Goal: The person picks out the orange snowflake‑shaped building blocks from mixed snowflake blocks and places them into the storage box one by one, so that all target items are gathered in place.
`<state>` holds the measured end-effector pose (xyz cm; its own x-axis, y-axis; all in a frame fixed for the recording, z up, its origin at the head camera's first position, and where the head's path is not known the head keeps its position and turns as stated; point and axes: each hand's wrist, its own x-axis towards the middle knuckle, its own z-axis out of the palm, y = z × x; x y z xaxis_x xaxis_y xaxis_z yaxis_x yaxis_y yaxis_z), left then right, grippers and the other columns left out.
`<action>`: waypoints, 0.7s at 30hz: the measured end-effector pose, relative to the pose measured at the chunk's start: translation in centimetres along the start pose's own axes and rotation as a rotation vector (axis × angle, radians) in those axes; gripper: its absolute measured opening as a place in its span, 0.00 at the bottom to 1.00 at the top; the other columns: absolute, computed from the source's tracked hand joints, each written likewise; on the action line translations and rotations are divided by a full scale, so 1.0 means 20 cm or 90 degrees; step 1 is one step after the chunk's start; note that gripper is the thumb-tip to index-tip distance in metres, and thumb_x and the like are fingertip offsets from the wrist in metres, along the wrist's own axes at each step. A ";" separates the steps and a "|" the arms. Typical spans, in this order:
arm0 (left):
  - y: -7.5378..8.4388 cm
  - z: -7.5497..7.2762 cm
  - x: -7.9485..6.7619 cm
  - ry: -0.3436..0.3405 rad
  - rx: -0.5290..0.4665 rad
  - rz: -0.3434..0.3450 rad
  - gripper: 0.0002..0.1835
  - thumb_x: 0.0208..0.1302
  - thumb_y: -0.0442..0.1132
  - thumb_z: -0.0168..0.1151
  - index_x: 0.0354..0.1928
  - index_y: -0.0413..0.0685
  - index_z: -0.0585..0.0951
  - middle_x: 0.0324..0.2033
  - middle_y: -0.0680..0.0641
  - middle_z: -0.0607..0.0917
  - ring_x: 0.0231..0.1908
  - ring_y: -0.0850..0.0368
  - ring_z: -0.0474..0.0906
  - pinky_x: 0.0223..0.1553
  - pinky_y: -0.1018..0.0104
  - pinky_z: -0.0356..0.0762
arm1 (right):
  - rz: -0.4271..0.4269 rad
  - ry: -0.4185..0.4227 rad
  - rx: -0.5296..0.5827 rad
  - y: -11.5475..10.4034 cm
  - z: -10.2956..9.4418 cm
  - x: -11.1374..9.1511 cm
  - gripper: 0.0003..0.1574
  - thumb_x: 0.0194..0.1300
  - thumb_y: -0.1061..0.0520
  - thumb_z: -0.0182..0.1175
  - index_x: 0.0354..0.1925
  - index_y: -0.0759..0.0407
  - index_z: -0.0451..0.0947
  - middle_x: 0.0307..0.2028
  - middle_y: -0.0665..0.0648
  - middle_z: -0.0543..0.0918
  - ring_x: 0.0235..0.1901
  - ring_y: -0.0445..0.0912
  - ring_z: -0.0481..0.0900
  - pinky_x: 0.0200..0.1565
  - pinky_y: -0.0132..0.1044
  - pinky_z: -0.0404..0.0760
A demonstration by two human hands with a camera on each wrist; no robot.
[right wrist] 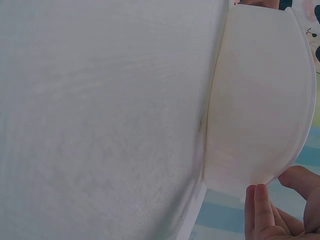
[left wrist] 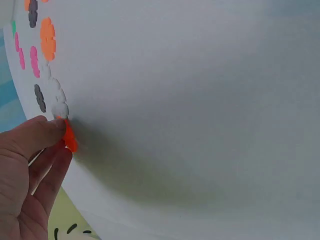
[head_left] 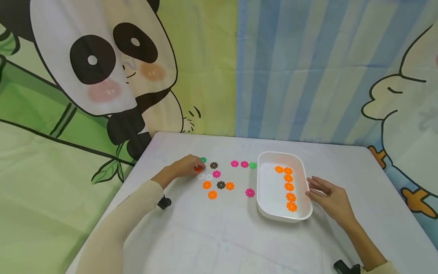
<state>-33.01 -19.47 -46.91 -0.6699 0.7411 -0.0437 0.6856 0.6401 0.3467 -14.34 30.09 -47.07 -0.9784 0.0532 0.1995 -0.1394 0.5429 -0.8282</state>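
Observation:
My left hand (head_left: 186, 166) pinches an orange flower-shaped disc (left wrist: 71, 137) between thumb and fingers, low over the table. White flower-shaped discs (head_left: 205, 177) lie right beside it, with a green one (head_left: 203, 160) partly behind the fingers. My right hand (head_left: 330, 199) holds the right side of a white tray (head_left: 268, 209), thumb over the rim and fingertips against the outer wall. Inside the tray, several orange discs (head_left: 289, 187) form a bent line, some of them touching. The tray's outer wall (right wrist: 260, 100) fills much of the right wrist view.
Between my left hand and the tray lie pink discs (head_left: 244, 164), dark discs (head_left: 221, 185), more orange discs (head_left: 212, 195) and a green disc (head_left: 252, 165) near the tray's left wall. Behind the white table (head_left: 205, 236) hangs a printed curtain (head_left: 202, 68) with a panda.

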 end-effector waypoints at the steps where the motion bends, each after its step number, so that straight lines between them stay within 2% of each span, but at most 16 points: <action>1: 0.00 0.00 -0.01 -0.005 0.004 0.000 0.15 0.59 0.27 0.66 0.49 0.40 0.85 0.45 0.46 0.86 0.45 0.53 0.80 0.53 0.60 0.78 | -0.001 0.000 0.001 0.00 0.00 0.00 0.43 0.60 0.53 0.70 0.66 0.71 0.65 0.56 0.68 0.78 0.44 0.25 0.78 0.40 0.22 0.79; 7: 0.00 -0.02 -0.06 -0.020 -0.005 -0.012 0.18 0.58 0.27 0.68 0.52 0.40 0.84 0.48 0.46 0.85 0.49 0.51 0.79 0.56 0.56 0.76 | -0.001 0.000 0.009 0.00 0.00 0.00 0.43 0.61 0.53 0.69 0.67 0.71 0.65 0.57 0.69 0.77 0.44 0.24 0.77 0.40 0.22 0.78; 15: -0.03 -0.01 -0.06 -0.022 0.014 -0.043 0.17 0.58 0.34 0.71 0.51 0.46 0.85 0.47 0.51 0.86 0.48 0.54 0.79 0.54 0.60 0.77 | 0.006 0.006 0.011 0.00 0.01 -0.01 0.43 0.60 0.53 0.70 0.66 0.70 0.66 0.57 0.68 0.77 0.44 0.24 0.77 0.41 0.22 0.78; 21: -0.02 -0.01 -0.07 -0.014 0.008 -0.037 0.16 0.58 0.34 0.71 0.50 0.46 0.85 0.46 0.51 0.86 0.48 0.54 0.79 0.54 0.59 0.77 | 0.005 0.007 0.011 0.00 0.01 -0.01 0.43 0.60 0.53 0.70 0.66 0.70 0.66 0.57 0.68 0.77 0.44 0.23 0.77 0.41 0.22 0.78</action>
<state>-32.35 -20.88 -46.70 -0.7020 0.7072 -0.0843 0.6498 0.6844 0.3307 -14.17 29.95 -47.12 -0.9777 0.0676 0.1987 -0.1339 0.5278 -0.8388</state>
